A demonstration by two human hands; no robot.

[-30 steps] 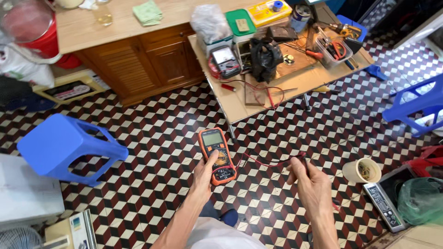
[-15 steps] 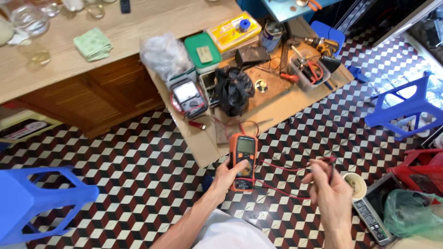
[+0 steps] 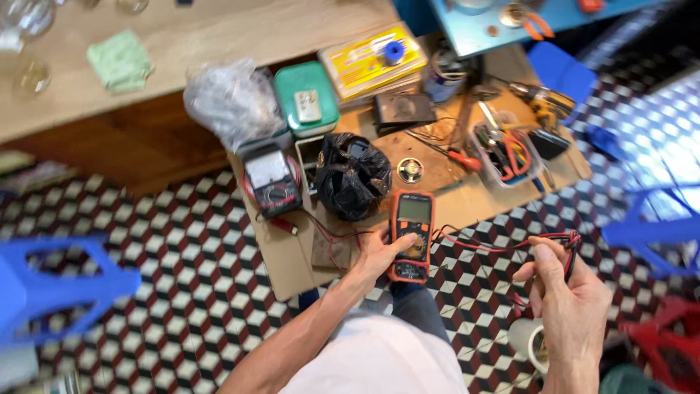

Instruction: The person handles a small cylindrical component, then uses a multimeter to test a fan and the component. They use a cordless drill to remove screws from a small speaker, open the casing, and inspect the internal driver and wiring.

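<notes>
While left hand (image 3: 375, 255) grips one multimeter (image 3: 412, 235); right hand (image 3: 572, 299) pinches two probes (image 3: 569, 244).

Two multimeters — orange (image 3: 412, 235), black (image 3: 271, 179); two hands — left (image 3: 375, 255), right (image 3: 572, 303).

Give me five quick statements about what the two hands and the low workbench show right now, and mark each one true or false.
1. The left hand holds an orange handheld multimeter. True.
2. The right hand is empty. False: it pinches the red and black test leads.
3. A crumpled black plastic bag lies on the brown cardboard-topped low bench. True.
4. The green rectangular lidded box sits on the chequered floor. False: it is on the bench.
5. A second, black meter lies left of the bag. True.
</notes>
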